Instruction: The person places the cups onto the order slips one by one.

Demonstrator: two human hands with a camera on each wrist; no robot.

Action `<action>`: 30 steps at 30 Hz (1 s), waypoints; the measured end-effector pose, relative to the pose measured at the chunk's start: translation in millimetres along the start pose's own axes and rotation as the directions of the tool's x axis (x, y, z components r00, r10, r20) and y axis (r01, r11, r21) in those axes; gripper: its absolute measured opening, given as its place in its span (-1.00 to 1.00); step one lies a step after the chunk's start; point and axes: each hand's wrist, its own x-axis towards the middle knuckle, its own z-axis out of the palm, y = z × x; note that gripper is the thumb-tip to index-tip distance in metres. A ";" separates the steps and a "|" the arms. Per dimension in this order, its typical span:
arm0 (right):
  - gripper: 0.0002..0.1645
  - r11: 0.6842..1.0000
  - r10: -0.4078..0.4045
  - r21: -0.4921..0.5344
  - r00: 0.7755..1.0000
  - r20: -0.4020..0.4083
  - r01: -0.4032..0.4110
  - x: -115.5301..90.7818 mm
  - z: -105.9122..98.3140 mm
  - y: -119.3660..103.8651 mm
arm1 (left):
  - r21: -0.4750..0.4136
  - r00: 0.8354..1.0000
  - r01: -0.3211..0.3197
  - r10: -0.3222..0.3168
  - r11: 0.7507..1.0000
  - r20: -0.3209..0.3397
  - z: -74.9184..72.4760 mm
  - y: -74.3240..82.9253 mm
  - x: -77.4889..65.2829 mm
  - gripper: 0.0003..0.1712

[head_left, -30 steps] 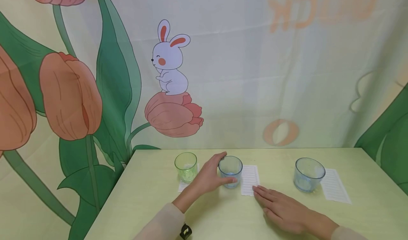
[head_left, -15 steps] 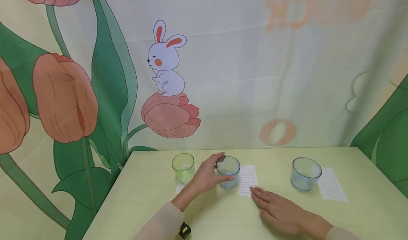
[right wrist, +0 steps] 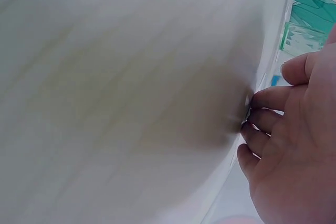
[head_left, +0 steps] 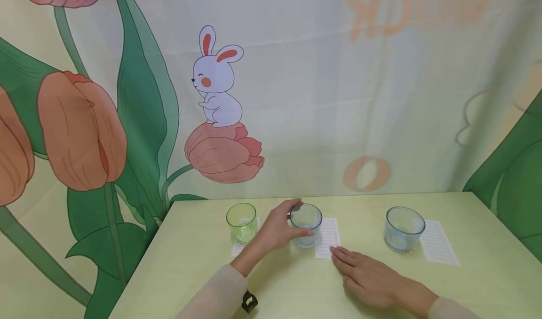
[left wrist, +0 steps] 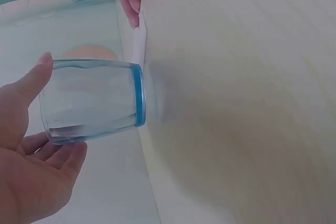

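Observation:
In the head view my left hand (head_left: 281,227) holds a clear blue glass cup (head_left: 306,225) from its left side, thumb in front and fingers behind. The left wrist view shows this blue cup (left wrist: 94,100) upright between thumb and fingers, its thick base just above the tabletop, with a narrow gap seeming to show. Right of the cup lies a lined white paper slip (head_left: 328,238), partly behind it. My right hand (head_left: 372,279) lies flat, straight fingertips touching the slip's lower right corner. Seen from the right wrist, the fingers of this hand (right wrist: 289,129) rest along the table.
To the left, a green glass cup (head_left: 242,223) stands over another paper slip (head_left: 239,250). A second blue cup (head_left: 404,229) stands at the right, beside a third slip (head_left: 440,243). A printed curtain (head_left: 296,98) hangs behind the pale table (head_left: 279,291).
The blue cup in my left hand has risen slightly and shifted a little right, toward the slip. My right hand stays at the slip's corner. The whole view has drifted slightly.

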 end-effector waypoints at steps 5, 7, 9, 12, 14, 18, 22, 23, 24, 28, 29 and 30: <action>-0.38 1.000 -0.016 -0.018 0.999 -0.033 0.016 -1.2 1.7 1.1 | -0.009 1.000 -0.030 0.030 1.000 -0.004 6.5 11.2 10.2 0.07; -0.38 0.999 -0.034 -0.041 0.998 -0.052 0.032 -1.6 3.0 2.1 | -0.007 0.999 -0.032 0.032 0.999 -0.010 10.1 14.8 14.1 0.07; -0.39 0.996 -0.054 -0.068 0.996 -0.069 0.050 -1.8 4.5 3.3 | -0.005 0.999 -0.031 0.031 1.000 -0.018 14.0 17.4 17.6 0.07; -0.40 0.993 -0.079 -0.094 0.993 -0.086 0.071 -1.8 6.3 5.0 | -0.006 0.999 -0.026 0.026 1.000 -0.021 21.2 19.8 21.9 0.08; -0.40 0.992 -0.085 -0.097 0.992 -0.089 0.077 -1.7 6.9 5.6 | 0.000 1.000 -0.019 0.019 1.000 -0.019 26.0 20.6 23.5 0.08; -0.39 0.991 -0.093 -0.101 0.992 -0.090 0.083 -1.4 7.8 6.0 | 0.002 1.000 -0.015 0.015 1.000 -0.011 33.9 21.7 24.6 0.09; -0.39 0.990 -0.101 -0.108 0.990 -0.098 0.090 -1.5 8.6 6.3 | 0.004 1.000 -0.008 0.008 1.000 -0.004 38.8 22.5 25.2 0.08; -0.40 0.990 -0.104 -0.110 0.990 -0.100 0.093 -1.5 8.7 6.3 | 0.006 1.000 -0.006 0.006 1.000 -0.003 39.7 22.3 25.0 0.08; -0.40 0.990 -0.105 -0.110 0.989 -0.101 0.094 -1.6 8.9 6.2 | 0.012 1.000 0.000 0.000 1.000 0.001 40.7 21.8 25.0 0.07; -0.40 0.989 -0.108 -0.114 0.988 -0.108 0.096 -1.9 8.6 5.6 | 0.022 1.000 0.009 -0.009 1.000 0.007 42.3 20.3 23.3 0.07; -0.40 0.988 -0.110 -0.117 0.988 -0.111 0.097 -2.0 8.4 5.6 | 0.022 1.000 0.013 -0.013 1.000 0.009 42.4 20.3 23.0 0.08; -0.40 0.988 -0.110 -0.119 0.987 -0.114 0.096 -2.2 8.3 5.6 | 0.023 1.000 0.015 -0.015 1.000 0.011 42.4 20.3 22.7 0.08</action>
